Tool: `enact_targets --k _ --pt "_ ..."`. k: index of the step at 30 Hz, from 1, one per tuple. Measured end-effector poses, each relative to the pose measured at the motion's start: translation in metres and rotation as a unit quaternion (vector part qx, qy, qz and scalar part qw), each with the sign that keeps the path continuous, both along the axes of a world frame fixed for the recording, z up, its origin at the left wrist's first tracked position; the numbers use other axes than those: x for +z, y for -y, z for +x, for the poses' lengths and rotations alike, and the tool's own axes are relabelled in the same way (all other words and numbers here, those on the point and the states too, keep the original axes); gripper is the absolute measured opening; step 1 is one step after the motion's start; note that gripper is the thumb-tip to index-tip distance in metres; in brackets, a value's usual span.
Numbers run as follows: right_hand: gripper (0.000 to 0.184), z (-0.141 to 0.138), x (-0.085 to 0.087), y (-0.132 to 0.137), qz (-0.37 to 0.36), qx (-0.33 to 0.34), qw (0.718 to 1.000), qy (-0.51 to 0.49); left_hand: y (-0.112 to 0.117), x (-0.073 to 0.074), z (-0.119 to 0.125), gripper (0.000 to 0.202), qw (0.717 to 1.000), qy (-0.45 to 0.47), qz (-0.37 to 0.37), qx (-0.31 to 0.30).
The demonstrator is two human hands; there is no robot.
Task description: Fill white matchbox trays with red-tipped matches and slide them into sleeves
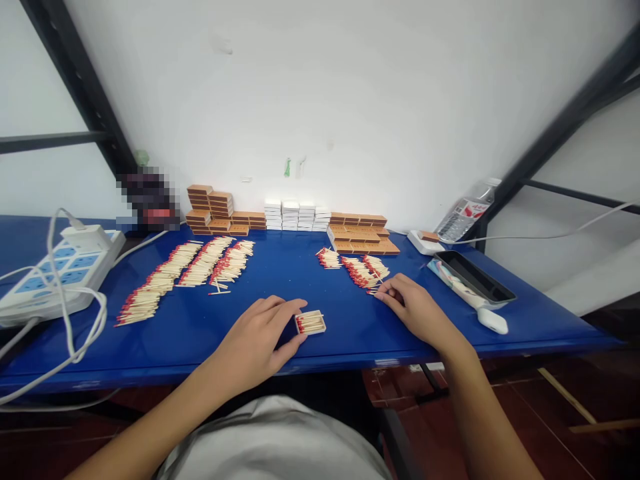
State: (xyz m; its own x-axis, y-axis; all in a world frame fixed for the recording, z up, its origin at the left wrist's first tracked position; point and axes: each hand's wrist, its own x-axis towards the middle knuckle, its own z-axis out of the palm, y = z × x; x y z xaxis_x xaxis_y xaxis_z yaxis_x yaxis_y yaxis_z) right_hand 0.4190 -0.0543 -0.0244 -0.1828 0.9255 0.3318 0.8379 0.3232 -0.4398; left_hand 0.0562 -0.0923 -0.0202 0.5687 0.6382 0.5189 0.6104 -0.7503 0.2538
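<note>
My left hand (263, 330) steadies a small matchbox tray (311, 323) near the table's front, thumb and index finger at its left end. Matches with red heads lie in the tray, heads to the left. At the right-hand pile of matches (357, 272), my right hand (407, 303) pinches with thumb and fingers at the pile's near edge, where a match (372, 291) shows at the fingertips. A smaller bunch of matches (329, 258) lies just left of that pile. Three long rows of matches (160, 283) spread over the table's left side.
Brown matchboxes (210, 210) and white trays (297, 215) are stacked along the wall, with more brown boxes (361, 233) to their right. A power strip (65, 267) with cables sits left. A bottle (467, 210), a black tray (475, 277) and a white earphone case (493, 321) are at right.
</note>
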Motion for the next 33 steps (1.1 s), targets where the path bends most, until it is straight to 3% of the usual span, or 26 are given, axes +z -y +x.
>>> enact_targets --k 7,15,21,27,33 --pt "0.024 -0.017 0.007 0.006 -0.006 0.042 0.999 -0.021 -0.001 0.0 0.001 0.043 1.0 -0.006 0.001 0.001" --pt "0.017 -0.09 0.03 0.033 -0.001 0.15 0.989 -0.018 0.001 0.002 0.001 0.043 1.0 -0.004 0.0 0.001" --pt "0.013 -0.126 0.029 0.035 0.008 0.182 0.982 0.043 0.001 0.001 0.001 0.042 1.0 -0.005 0.003 0.0" --pt "0.012 -0.112 0.032 0.033 -0.014 0.168 0.986 -0.015 0.001 0.003 0.0 0.034 1.0 -0.005 -0.002 -0.013" --pt "0.017 -0.041 0.02 0.014 0.029 0.025 0.999 -0.031 0.001 0.006 0.001 0.012 0.999 -0.008 -0.018 -0.03"
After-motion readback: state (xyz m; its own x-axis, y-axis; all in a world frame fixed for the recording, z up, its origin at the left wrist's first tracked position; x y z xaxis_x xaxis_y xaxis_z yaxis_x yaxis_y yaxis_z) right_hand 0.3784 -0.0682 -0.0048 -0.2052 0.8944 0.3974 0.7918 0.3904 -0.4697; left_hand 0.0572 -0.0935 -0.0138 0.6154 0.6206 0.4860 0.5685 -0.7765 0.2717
